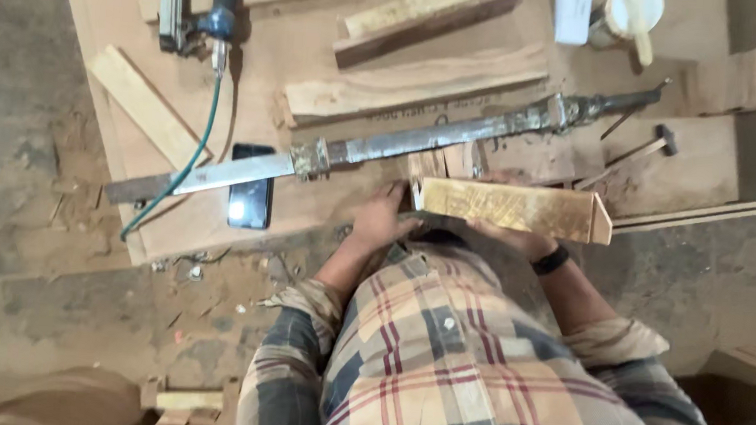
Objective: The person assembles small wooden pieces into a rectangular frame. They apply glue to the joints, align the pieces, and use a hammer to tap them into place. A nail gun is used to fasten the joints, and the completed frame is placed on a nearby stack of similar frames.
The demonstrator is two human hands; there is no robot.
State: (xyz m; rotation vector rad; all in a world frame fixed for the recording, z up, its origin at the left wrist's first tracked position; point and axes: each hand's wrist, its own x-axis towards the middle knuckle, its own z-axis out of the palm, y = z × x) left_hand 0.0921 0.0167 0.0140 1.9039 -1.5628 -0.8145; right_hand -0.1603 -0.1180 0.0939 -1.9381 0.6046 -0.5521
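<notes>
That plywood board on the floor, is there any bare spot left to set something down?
Yes: a bare patch of the plywood board lies between the nail gun and the wood offcuts, and another right of the hammer. It is crowded around the long metal clamp, the phone and both hands.

A pale wood block [515, 209] with a rough, matt sawn face is shown. The long clamp bar [419, 141] is dull, pitted metal. A glossy black phone [250, 199] is seen on the matt plywood sheet [263, 69]. The shirt sleeves [296, 341] are soft checked cloth.
</notes>
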